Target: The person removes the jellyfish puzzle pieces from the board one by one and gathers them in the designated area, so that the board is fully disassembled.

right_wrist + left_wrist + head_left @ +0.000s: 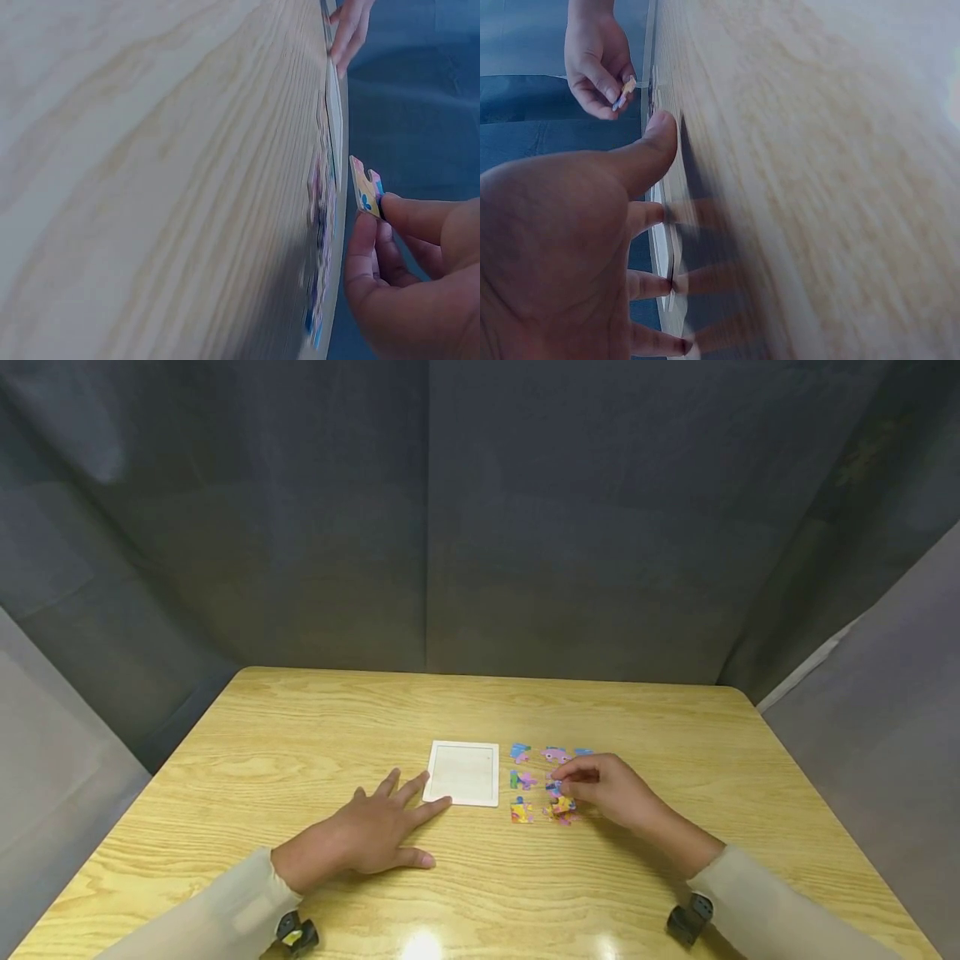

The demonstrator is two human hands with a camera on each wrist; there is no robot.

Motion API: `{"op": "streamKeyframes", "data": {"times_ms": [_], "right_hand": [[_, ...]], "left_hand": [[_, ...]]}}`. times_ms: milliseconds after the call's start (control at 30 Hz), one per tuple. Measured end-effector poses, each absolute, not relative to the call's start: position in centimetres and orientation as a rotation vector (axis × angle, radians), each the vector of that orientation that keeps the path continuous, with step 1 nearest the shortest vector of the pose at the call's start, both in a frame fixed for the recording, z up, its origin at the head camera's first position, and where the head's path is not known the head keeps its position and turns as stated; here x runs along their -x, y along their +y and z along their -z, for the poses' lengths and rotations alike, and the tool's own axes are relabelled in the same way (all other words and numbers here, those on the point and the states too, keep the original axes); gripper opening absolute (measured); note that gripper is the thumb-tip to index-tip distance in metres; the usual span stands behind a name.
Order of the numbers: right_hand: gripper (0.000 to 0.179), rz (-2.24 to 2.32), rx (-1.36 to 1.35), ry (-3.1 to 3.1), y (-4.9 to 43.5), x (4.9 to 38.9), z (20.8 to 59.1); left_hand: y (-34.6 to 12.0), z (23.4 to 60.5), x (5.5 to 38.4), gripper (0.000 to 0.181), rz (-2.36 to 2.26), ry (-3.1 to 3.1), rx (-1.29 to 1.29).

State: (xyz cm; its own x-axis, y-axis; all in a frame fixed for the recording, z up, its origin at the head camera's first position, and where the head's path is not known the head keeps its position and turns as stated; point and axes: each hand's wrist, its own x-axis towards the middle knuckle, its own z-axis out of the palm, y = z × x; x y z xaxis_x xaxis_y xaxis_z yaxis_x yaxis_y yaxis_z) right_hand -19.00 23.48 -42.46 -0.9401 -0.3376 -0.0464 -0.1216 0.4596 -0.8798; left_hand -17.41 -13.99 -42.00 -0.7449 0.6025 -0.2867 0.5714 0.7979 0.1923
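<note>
My right hand (609, 789) pinches a colourful puzzle piece (367, 189) between thumb and fingers. It holds the piece above the other puzzle pieces (522, 780), which lie in rough rows on the table. Some of those pieces are hidden behind the hand and the held piece. To their left lies a square white puzzle tray (465, 774) with a thin dark line inside its border. My left hand (378, 833) is spread with straight fingers, its fingertips touching the left and near edges of the tray. In the left wrist view its thumb (658, 139) points toward the right hand.
The wooden table (315, 718) has a light grain and rounded far corners. Dark grey curtains (570, 527) hang behind it, with paler panels at both sides. A small black device (688, 918) is strapped at each wrist.
</note>
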Motion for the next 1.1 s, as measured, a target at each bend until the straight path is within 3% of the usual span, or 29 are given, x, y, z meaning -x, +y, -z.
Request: {"op": "streamKeyframes", "data": {"times_ms": [533,1100], "right_hand": [[0.019,1.425,0.182,2.545,27.8,17.4,43.1],[0.01,1.249,0.267,2.701,27.9,16.7,43.6]], "left_hand": [[-13.9,41.9,17.5,0.08,-0.122,2.663,-0.897],[-14.1,41.5,17.5,0.08,-0.156,2.647,-0.924]]}}
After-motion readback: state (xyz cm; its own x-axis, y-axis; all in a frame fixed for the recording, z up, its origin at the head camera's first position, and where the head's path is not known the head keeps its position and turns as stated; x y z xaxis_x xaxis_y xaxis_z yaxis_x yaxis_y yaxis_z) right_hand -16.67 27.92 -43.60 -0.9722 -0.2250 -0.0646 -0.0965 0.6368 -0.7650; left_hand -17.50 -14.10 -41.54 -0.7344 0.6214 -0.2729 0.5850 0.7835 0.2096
